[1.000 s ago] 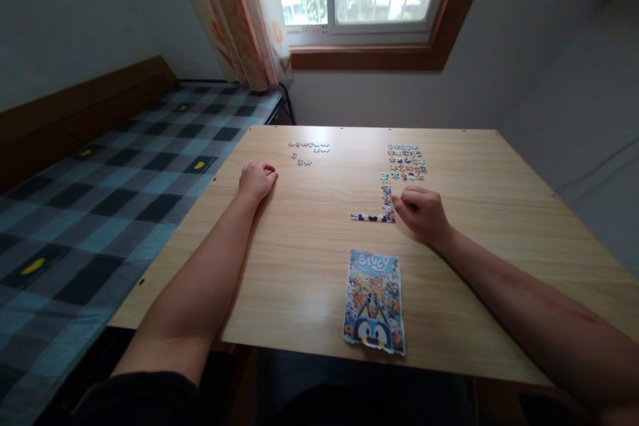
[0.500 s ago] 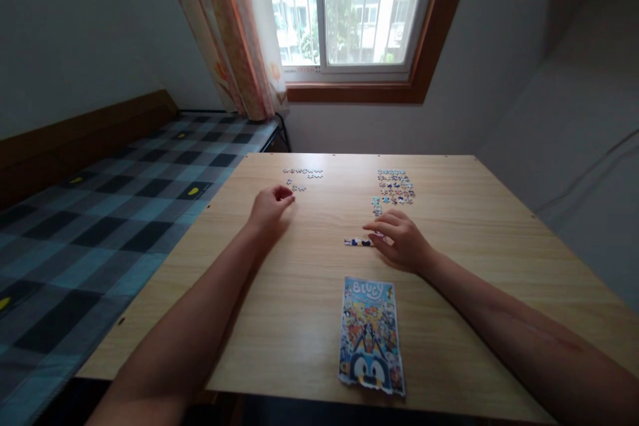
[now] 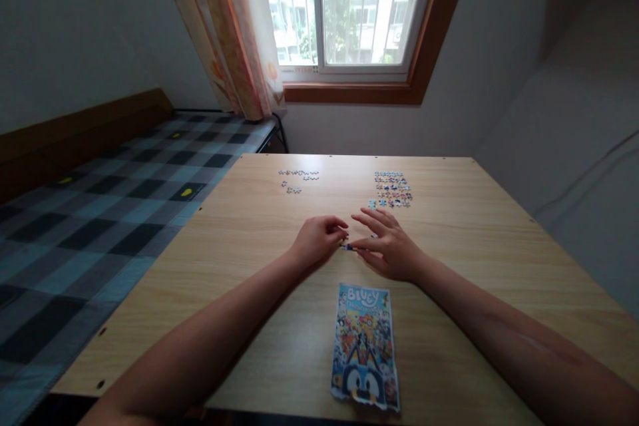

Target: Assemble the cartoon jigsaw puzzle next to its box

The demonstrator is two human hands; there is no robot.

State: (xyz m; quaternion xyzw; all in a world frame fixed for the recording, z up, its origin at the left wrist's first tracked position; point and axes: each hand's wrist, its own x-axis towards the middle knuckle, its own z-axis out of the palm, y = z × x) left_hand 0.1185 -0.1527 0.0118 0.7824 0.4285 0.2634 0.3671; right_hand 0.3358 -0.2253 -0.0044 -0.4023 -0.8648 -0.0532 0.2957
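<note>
A short strip of joined jigsaw pieces [image 3: 348,247] lies on the wooden table, mostly covered by my fingers. My left hand [image 3: 318,239] is at the strip's left end, thumb and forefinger pinched on a small jigsaw piece [image 3: 345,237] that is barely visible. From the right, my right hand [image 3: 392,246] reaches over the strip with its fingers spread, thumb and fingertips at the strip. Beyond it, loose jigsaw pieces [image 3: 393,188] stand in rows. A smaller group of pieces [image 3: 298,174] lies at the far left.
A crumpled-edged Bluey picture sheet [image 3: 364,346] lies near the front of the table [image 3: 464,233]. To the left is a bed with a checked cover [image 3: 124,213]. A curtain [image 3: 229,33] and a window [image 3: 367,6] are behind the table.
My left hand has moved right and nearer, from the far-left pieces to the strip's left end. My right hand has shifted slightly left over the strip, its fingers more spread.
</note>
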